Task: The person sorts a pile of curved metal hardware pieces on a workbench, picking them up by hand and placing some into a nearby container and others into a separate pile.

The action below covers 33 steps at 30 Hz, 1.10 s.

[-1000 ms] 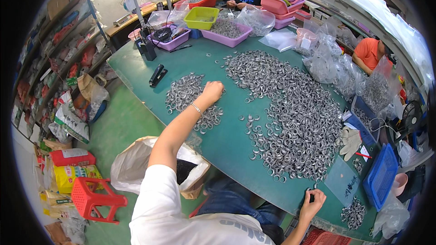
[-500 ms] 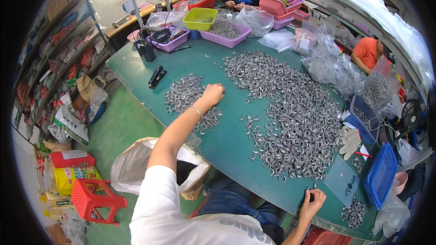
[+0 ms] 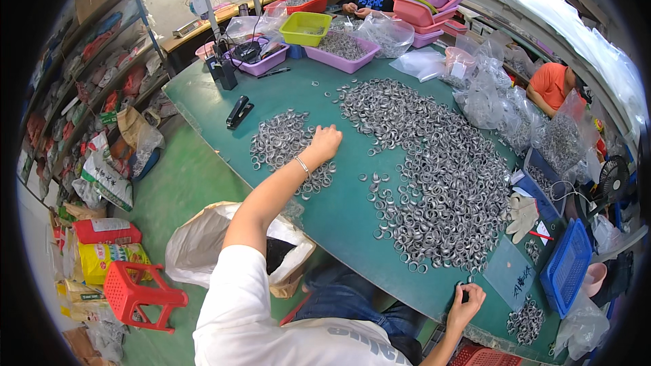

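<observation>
Left hand [image 3: 327, 141]: at right side of small ring pile [image 3: 279, 137]; fingers bent, grip on any ring cannot be told. Right hand [image 3: 469, 303]: near edge of tabletop [image 3: 346, 230]; fingers curled, contents unclear. Large ring pile [image 3: 447, 196]: right of small pile. Change, last half second: slight view shift; no ring visibly relocated, handling apparently no further on.

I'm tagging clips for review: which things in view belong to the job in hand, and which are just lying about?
Likely in the job:
- left hand, at the small ring pile
- right hand, near the large ring pile

Seemingly lying about:
- stapler
- glove
- stool
- fan
</observation>
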Each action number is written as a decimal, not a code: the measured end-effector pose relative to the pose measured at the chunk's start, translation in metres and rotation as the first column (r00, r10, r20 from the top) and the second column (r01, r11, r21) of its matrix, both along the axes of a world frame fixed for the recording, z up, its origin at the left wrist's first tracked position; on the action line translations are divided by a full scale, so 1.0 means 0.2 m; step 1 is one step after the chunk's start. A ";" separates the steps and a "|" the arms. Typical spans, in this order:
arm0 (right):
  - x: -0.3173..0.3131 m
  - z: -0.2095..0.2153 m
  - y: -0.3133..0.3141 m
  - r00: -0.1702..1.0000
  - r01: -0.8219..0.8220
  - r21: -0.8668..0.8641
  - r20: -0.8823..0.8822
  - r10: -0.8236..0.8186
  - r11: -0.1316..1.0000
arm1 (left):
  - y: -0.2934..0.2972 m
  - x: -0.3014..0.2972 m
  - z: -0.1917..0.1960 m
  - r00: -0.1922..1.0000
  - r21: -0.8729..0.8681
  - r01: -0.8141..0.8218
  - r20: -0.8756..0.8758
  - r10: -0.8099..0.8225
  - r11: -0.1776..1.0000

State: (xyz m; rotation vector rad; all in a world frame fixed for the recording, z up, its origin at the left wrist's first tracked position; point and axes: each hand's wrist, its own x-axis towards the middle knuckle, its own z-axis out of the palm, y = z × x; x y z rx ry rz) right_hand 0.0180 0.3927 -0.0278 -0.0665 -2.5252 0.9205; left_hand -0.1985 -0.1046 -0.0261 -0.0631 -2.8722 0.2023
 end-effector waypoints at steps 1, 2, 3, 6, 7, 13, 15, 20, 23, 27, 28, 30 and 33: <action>0.00 0.00 0.00 1.000 0.003 -0.006 0.002 -0.003 1.000 | 0.01 0.00 0.01 1.000 0.021 0.004 -0.018 -0.004 1.000; 0.00 -0.01 0.00 1.000 0.005 -0.014 0.003 -0.005 1.000 | 0.02 0.00 0.02 0.999 0.070 -0.022 -0.022 0.023 0.997; 0.00 -0.01 0.00 1.000 -0.002 -0.012 -0.003 0.002 1.000 | 0.02 0.01 0.03 0.998 0.118 -0.050 -0.025 0.053 0.992; -0.01 0.00 0.01 1.000 0.004 -0.036 -0.029 -0.005 0.999 | 0.18 0.06 0.12 0.960 0.429 0.133 -0.280 -0.008 0.893; -0.02 -0.01 0.02 0.999 0.014 -0.066 -0.032 -0.016 0.998 | 0.27 0.09 0.17 0.915 0.524 0.250 -0.403 -0.022 0.814; 0.00 0.00 0.03 0.995 0.003 -0.145 -0.101 -0.018 0.989 | 0.77 0.54 0.35 0.870 0.987 -0.140 0.087 -0.486 -0.074; 0.01 0.00 0.03 0.995 -0.038 -0.124 -0.093 0.027 0.992 | 0.84 0.67 0.35 0.794 0.970 -0.238 0.160 -0.587 -0.057; -0.01 0.03 -0.05 0.991 -0.125 -0.013 -0.053 0.125 0.992 | 0.97 0.95 0.30 0.737 0.936 -0.353 0.274 -0.618 -0.007; 0.00 0.04 -0.10 0.995 -0.093 0.142 -0.013 0.096 0.985 | 1.06 1.03 0.27 0.680 0.928 -0.369 0.308 -0.666 0.053; 0.07 0.18 -0.17 0.987 -0.152 -0.009 -0.051 0.152 0.988 | 1.23 1.07 0.25 0.748 0.953 0.204 -0.003 -0.663 0.226; 0.11 0.22 -0.19 0.985 -0.172 -0.101 -0.046 0.168 0.980 | 1.28 1.08 0.26 0.755 0.948 0.234 -0.036 -0.655 0.217; 0.13 0.19 -0.22 0.934 -0.304 -0.558 -0.014 0.357 0.772 | 1.36 1.10 0.30 0.758 0.935 0.294 -0.102 -0.644 0.198; 0.21 0.25 -0.29 0.902 -0.186 -0.784 0.103 0.419 0.592 | 1.38 1.16 0.31 0.750 0.903 0.395 -0.211 -0.627 0.169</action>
